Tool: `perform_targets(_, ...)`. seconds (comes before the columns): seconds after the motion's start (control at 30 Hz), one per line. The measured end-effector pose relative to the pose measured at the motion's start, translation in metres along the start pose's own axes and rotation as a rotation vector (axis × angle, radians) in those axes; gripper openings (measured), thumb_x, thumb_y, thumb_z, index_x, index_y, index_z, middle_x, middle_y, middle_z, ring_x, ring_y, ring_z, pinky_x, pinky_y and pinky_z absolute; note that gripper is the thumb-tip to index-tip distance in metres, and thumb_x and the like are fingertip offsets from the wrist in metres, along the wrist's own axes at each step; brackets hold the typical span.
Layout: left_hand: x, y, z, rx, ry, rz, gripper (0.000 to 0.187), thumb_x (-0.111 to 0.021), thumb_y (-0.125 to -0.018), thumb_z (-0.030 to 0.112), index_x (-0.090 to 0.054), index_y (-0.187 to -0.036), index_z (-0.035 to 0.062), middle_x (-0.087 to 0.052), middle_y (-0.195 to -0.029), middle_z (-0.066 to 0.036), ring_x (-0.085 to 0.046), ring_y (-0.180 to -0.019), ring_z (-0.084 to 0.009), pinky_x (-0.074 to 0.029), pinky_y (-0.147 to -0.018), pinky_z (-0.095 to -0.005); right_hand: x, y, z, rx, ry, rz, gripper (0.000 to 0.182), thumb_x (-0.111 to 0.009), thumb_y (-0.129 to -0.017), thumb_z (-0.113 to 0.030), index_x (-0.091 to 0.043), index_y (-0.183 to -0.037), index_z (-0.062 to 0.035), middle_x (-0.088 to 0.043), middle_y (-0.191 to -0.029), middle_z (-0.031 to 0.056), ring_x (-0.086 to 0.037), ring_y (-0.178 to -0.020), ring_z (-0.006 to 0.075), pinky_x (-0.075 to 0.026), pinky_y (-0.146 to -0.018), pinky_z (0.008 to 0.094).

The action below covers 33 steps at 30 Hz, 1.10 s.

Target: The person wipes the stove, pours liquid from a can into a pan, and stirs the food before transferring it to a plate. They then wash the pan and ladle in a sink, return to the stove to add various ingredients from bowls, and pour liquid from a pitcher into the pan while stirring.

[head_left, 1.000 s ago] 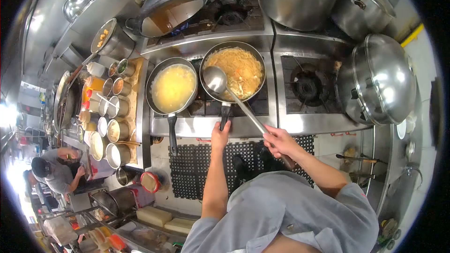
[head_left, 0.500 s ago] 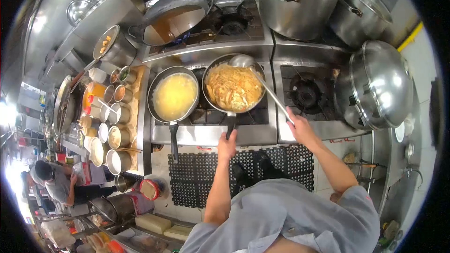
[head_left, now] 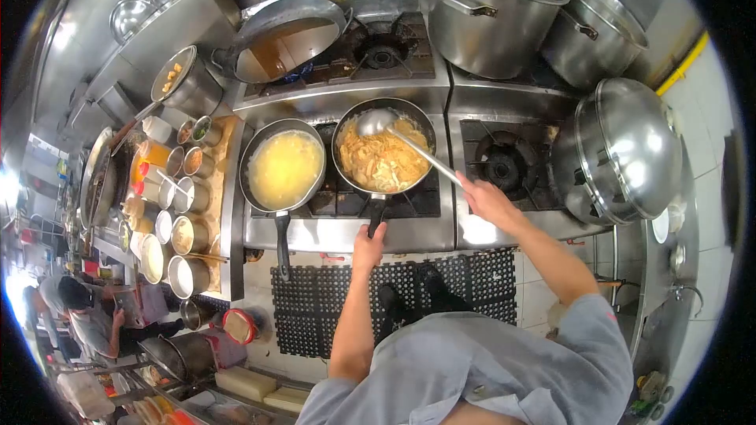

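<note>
My left hand (head_left: pixel 368 247) is wrapped round the black handle of a frying pan (head_left: pixel 344 175) on the front burner. Stir-fried noodles (head_left: pixel 376 159), orange-brown with pale bits, lie in that pan. In my right hand (head_left: pixel 482 197) is the long handle of a steel ladle (head_left: pixel 378 121). Its bowl rests among the noodles near the pan's far side. Just left stands a second frying pan (head_left: pixel 283 210) holding a yellow egg layer (head_left: pixel 285 168); neither hand touches it.
Behind are a wok (head_left: pixel 295 12) with brown liquid and tall stockpots (head_left: pixel 504 39). A domed steel vessel (head_left: pixel 622 149) stands right of the bare burner (head_left: pixel 508 164). Seasoning containers (head_left: pixel 189 275) crowd the left counter. Another person (head_left: pixel 83 315) is at the far left.
The ladle's bowl has moved from the pan's far rim left and down into the noodles. The noodles now sit lower in the pan, baring its far inside wall. Both hands keep their holds.
</note>
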<state>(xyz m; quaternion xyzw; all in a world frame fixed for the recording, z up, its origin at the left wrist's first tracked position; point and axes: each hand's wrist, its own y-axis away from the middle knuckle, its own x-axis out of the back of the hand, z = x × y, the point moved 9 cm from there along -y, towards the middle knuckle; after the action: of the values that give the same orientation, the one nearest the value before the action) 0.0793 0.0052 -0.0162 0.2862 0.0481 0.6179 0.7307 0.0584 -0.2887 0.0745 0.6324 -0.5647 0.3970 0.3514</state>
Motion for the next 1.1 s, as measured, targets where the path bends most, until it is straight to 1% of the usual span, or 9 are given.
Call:
perform_targets(0.17,-0.006,0.012,-0.003,-0.015,0.055,0.08,0.039,-0.062,-0.088,0.039,-0.054,-0.088,0.0013,-0.053,-0.054,-0.006,-0.048,-0.037,-0.0165,-0.036,-0.035,-0.0324,0.033,0.085,-0.033,-0.428,-0.308,-0.229,0.055,-0.056,-0.089,-0.011,-0.039,-0.142,-0.0112,-0.064,-0.089,0.0273,-0.065,-0.078,0.0355,-0.05,-0.07,0.04)
perform_targets(0.3,-0.004,-0.004,-0.02,0.049,0.019,0.012,0.04,-0.063,-0.087,0.038,-0.056,-0.092,-0.0018,-0.058,-0.057,-0.012,-0.054,-0.04,-0.0215,-0.043,-0.043,-0.0368,0.054,0.099,-0.026,-0.196,-0.32,0.015,0.056,-0.056,-0.09,-0.011,-0.036,-0.143,-0.0098,-0.066,-0.093,0.0256,-0.067,-0.072,0.0307,-0.05,-0.067,0.0369)
perform_targets(0.4,0.015,-0.018,-0.014,-0.459,-0.065,0.223,0.039,-0.063,-0.088,0.036,-0.055,-0.097,-0.0014,-0.057,-0.059,-0.011,-0.052,-0.038,-0.0191,-0.041,-0.038,-0.0345,0.068,0.114,-0.034,-0.493,-0.741,-0.121,0.049,-0.052,-0.095,-0.011,-0.041,-0.142,-0.0174,-0.046,-0.064,-0.004,-0.041,-0.044,0.0057,-0.036,-0.04,0.0237)
perform_targets(0.43,0.015,-0.001,0.009,-0.458,-0.068,0.227,0.039,-0.063,-0.088,0.036,-0.055,-0.097,-0.0014,-0.057,-0.059,-0.011,-0.052,-0.038,-0.0191,-0.041,-0.038,-0.0345,0.08,0.116,-0.039,-0.489,-0.744,-0.123,0.049,-0.052,-0.095,-0.011,-0.041,-0.142,-0.0174,-0.046,-0.064,-0.004,-0.041,-0.044,0.0057,-0.036,-0.04,0.0237)
perform_targets(0.5,-0.003,0.022,0.0,0.13,-0.051,-0.034,0.044,-0.063,-0.088,0.036,-0.057,-0.101,-0.0045,-0.063,-0.069,-0.014,-0.058,-0.049,-0.0199,-0.046,-0.047,-0.0331,0.065,0.132,-0.043,-0.703,-1.012,-0.351,0.047,-0.051,-0.095,-0.011,-0.043,-0.141,-0.0185,-0.046,-0.065,-0.0028,-0.041,-0.044,0.0054,-0.035,-0.039,0.0243)
perform_targets(0.63,-0.011,-0.029,-0.022,-0.045,0.036,-0.185,0.026,-0.063,-0.086,0.024,-0.052,-0.088,0.0005,-0.052,-0.055,-0.006,-0.05,-0.039,-0.0149,-0.037,-0.034,-0.0314,0.022,0.122,-0.026,-0.596,-0.638,-0.53,0.049,-0.053,-0.095,-0.013,-0.042,-0.142,-0.0187,-0.053,-0.068,0.0043,-0.047,-0.048,0.0102,-0.042,-0.046,0.0273)
perform_targets(0.7,-0.007,-0.023,-0.005,-0.03,0.07,-0.159,0.021,-0.06,-0.085,0.018,-0.052,-0.088,-0.0013,-0.052,-0.055,-0.005,-0.05,-0.039,-0.0145,-0.038,-0.034,-0.031,0.033,0.097,-0.044,-0.15,-0.312,-0.231,0.051,-0.057,-0.092,-0.016,-0.042,-0.141,-0.0176,-0.06,-0.073,0.0135,-0.054,-0.057,0.0185,-0.048,-0.06,0.032)
perform_targets(0.87,-0.015,-0.028,-0.02,0.087,0.018,-0.054,0.032,-0.065,-0.076,0.023,-0.063,-0.09,-0.0048,-0.063,-0.066,-0.012,-0.059,-0.054,-0.0223,-0.047,-0.053,-0.0352,0.048,0.085,-0.034,-0.112,-0.291,-0.012,0.055,-0.064,-0.086,-0.014,-0.045,-0.138,-0.0131,-0.064,-0.093,0.0218,-0.059,-0.071,0.0342,-0.048,-0.071,0.0363)
perform_targets(1.1,-0.02,0.016,-0.013,-0.117,-0.223,0.266,0.031,-0.063,-0.07,0.02,-0.064,-0.09,-0.004,-0.063,-0.07,-0.026,-0.066,-0.073,-0.0373,-0.05,-0.069,-0.0424,0.068,0.099,0.001,-0.123,-0.391,0.017,0.061,-0.067,-0.081,-0.009,-0.046,-0.138,-0.0097,-0.065,-0.093,0.0233,-0.061,-0.07,0.0271,-0.049,-0.069,0.0311)
